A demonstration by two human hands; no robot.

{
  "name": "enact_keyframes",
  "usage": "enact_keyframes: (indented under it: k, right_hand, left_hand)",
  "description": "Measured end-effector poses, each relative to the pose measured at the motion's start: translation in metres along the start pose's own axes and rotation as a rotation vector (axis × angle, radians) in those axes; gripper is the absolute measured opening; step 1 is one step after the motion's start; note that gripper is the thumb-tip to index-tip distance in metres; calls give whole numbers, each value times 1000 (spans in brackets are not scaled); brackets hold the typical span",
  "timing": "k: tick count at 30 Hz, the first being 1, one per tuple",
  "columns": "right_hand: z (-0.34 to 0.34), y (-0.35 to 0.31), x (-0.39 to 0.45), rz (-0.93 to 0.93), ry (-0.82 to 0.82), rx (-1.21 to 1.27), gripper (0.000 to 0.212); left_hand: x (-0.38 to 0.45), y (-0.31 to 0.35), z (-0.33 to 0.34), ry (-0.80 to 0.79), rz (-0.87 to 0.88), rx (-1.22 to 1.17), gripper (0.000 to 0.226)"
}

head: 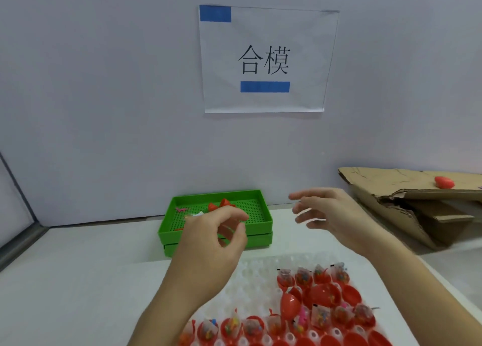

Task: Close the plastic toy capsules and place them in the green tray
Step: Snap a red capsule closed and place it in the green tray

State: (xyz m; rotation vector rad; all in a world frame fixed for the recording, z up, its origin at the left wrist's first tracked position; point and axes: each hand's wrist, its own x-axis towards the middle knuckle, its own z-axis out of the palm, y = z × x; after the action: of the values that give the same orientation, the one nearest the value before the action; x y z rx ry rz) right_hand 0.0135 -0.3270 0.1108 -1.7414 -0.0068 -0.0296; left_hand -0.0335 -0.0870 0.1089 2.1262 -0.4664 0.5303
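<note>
Two bare hands hang above the white table (78,267), both raised over the gap between the trays. The left hand (214,241) is in front of the green tray (263,223), fingers curled inward with thumb and forefinger tips drawn close together; whether it pinches anything I cannot tell, though a scrap of clear wrapping shows just above its knuckles. The right hand (331,215) is loosely spread, fingers straight and slightly apart, pointing left toward the tray, holding nothing and touching nothing.

Behind the left hand, the green tray sits stacked on a second green tray, against the wall. On its perforated floor lie an open red capsule (221,204), a small pink piece (181,210) and the bit of clear wrapping.

Nearer the camera, beneath both forearms, a clear blister tray (258,280) holds rows of red capsule halves (352,293), many with small bagged toys (320,315) standing in them; one closed red capsule (289,305) stands upright among them. Its left rear pockets hold nothing red.

At the right, a torn cardboard box (407,212) lies flattened, with a lone red capsule (444,182) resting on top. On the wall hangs a paper sign (266,58) with two printed characters and blue tape.
</note>
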Motion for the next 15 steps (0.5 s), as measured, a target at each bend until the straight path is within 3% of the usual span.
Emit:
enact_keyframes:
  k: [5,11,15]
  right_hand:
    - [9,-5,-19,-79,-262,-580,18]
    - [8,-6,-23,-84,-393,-793,16]
    - [9,-2,-23,-73,-441,-859,13]
  left_hand:
    - [-1,-4,4,-149,-12,59,14]
    - [-8,-8,15,-556,-121,152,15]
    - [-13,-6,25,-657,-182,203,28]
